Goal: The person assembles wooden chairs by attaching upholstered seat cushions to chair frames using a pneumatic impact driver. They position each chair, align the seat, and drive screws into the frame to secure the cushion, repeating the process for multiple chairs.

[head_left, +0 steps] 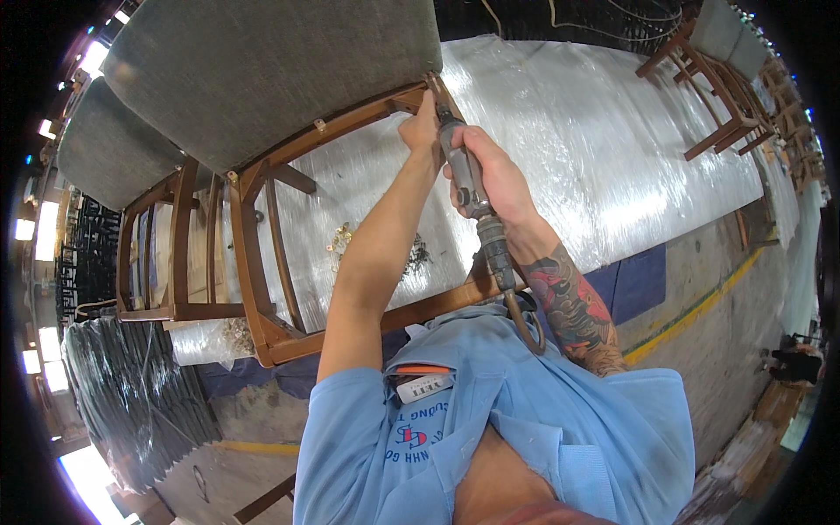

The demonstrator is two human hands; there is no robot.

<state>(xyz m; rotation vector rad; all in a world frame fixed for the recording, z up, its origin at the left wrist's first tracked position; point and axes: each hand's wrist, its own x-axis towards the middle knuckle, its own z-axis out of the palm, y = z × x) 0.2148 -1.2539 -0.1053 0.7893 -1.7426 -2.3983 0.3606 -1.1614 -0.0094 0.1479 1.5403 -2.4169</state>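
My right hand [500, 175] is wrapped round the body of a grey air screwdriver [495, 249], its hose curving down against my shirt. The tool's tip points away from me at the corner of a brown wooden chair frame [249, 262]. Close to that tip, my left hand [422, 129] is closed with its fingers at the frame corner; what they pinch, if anything, is hidden. A grey upholstered panel [280, 70] adjoins the frame. Along the wooden rail sits a small metal bracket [320, 126].
Clear plastic film [604, 157] covers the work surface. Small gold-coloured hardware [341, 238] and a pile of dark screws [420, 254] lie beside my left forearm. A second chair [179, 236] stands at left, another [722, 96] at far right. Wrapped dark bundles [136, 394] lie lower left.
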